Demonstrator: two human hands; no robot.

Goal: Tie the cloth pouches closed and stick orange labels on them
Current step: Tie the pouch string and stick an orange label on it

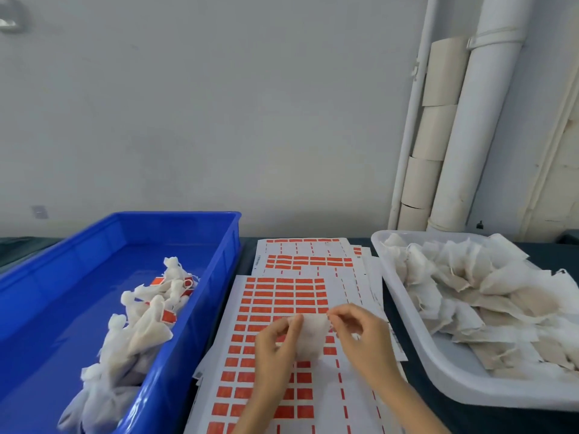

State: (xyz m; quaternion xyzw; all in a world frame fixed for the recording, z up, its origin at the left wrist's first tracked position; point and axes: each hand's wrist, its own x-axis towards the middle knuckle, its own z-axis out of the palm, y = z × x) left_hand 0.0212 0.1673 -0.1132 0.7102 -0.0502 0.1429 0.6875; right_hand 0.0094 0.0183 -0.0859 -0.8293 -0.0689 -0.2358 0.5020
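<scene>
Two hands (275, 343) (360, 333) pinch one pouch (311, 336), hiding its corners.

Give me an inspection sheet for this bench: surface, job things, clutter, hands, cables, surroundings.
Surface: dark table, largely under label sheets.
Job's things: blue bin left holds tied pouches with orange labels; white tray right holds untied pouches.
Clutter: nothing seen.
Grips: left hand and right hand pinch held pouch over the sheets.
Cables: nothing seen.
Surroundings: grey wall, white pipes, cardboard tubes.
</scene>
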